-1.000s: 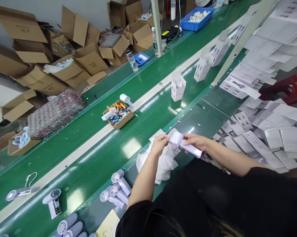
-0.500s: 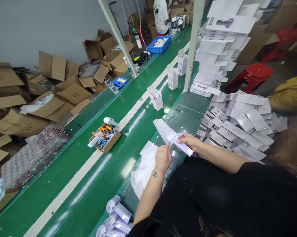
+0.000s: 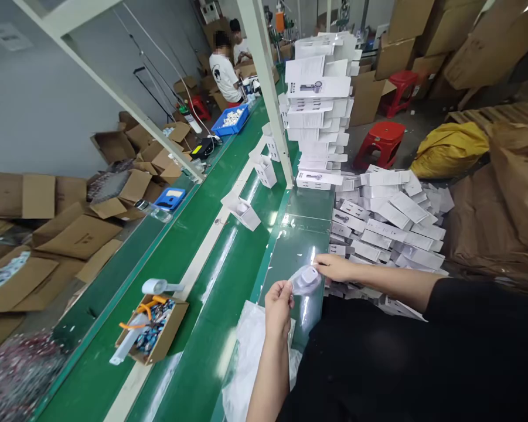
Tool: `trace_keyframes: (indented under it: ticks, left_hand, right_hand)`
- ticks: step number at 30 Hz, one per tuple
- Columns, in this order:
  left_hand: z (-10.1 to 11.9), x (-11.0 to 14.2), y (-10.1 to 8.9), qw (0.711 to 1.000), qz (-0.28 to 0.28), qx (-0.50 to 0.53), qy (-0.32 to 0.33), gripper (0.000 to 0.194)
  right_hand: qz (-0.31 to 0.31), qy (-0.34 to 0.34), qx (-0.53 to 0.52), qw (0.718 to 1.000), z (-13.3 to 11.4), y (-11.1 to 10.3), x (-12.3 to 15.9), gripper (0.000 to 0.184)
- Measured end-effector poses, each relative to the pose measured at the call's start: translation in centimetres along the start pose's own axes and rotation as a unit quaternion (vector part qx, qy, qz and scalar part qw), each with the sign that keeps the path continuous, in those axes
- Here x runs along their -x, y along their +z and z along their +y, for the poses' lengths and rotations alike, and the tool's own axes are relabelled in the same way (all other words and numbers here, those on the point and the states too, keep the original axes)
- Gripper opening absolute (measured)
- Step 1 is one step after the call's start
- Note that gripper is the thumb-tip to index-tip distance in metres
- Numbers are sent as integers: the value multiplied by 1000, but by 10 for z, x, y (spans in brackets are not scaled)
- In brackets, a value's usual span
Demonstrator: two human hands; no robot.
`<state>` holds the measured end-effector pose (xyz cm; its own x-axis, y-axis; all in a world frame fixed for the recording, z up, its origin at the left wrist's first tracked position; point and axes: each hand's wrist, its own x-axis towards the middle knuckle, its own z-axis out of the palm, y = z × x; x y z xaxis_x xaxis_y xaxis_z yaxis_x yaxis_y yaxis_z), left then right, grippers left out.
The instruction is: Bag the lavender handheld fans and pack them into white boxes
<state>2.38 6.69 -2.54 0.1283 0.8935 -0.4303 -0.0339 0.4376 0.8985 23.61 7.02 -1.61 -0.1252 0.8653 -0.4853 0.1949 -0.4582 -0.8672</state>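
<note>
Both of my hands hold one small lilac handheld fan (image 3: 306,278) wrapped in a clear plastic bag, just above the glossy green bench (image 3: 290,246). My left hand (image 3: 278,303) pinches the bag's near end. My right hand (image 3: 334,267) grips the fan's far side. A heap of clear plastic bags (image 3: 250,357) lies on the bench right under my left forearm. Flat white printed cartons (image 3: 387,223) are spread over the bench to the right of my right hand.
A green conveyor belt (image 3: 188,305) runs away to the upper right, carrying upright open white boxes (image 3: 245,211). A small cardboard box of parts (image 3: 152,335) sits on it. A white post (image 3: 268,94) and stacked cartons (image 3: 319,111) stand ahead. Two people (image 3: 224,70) work far off.
My head has lifted and turned right, so the far end of the line shows. The fan has gone fully into the bag, and both hands have drawn closer together.
</note>
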Motion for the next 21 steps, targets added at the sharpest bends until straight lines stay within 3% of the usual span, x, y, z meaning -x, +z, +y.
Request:
trace_keyframes:
  ticks: [2,4,7,8,10,12,13,15,16,17,19,21]
  left_hand:
    - [15,0,3,999,-15,8,33,40]
    - [29,-6,7,993,-18,-46,105,45]
    - [35,-29,20,962,-30,-189,193,84]
    - [34,-39,25,954,-33,-222,198,85]
    - [26,-59,33,955,-16,-236,180,59]
    - [17,-75,35,971,33,-195,138,34]
    - [14,-80,34,979,58,-160,109,31]
    - [9,-86,29,992,93,-72,41,33]
    - [7,-87,26,995,100,-28,9,34]
    - [5,-88,23,994,104,13,-19,35]
    - [0,-90,18,989,115,73,-59,36]
    - [-7,-91,16,982,134,105,-83,35]
  right_hand:
    - [-11,-83,-26,996,-20,-17,-1,20]
    - [-47,-93,-104,989,-36,-20,-7,23]
    - [-98,-78,-177,976,-44,-13,-26,28]
    - [-112,-91,-164,976,-44,-15,-37,28]
    - [-145,-139,-76,977,-40,-36,-63,28]
    - [-134,-181,61,972,-33,-85,-96,28]
    - [-75,-185,128,972,-29,-119,-113,33]
    - [156,-114,258,947,-15,-191,-147,47]
    - [253,-69,314,913,-7,-225,-164,52]
    - [307,-36,358,881,2,-254,-179,56]
    - [327,-19,408,852,18,-295,-203,57]
    - [291,-50,422,857,28,-311,-218,48]
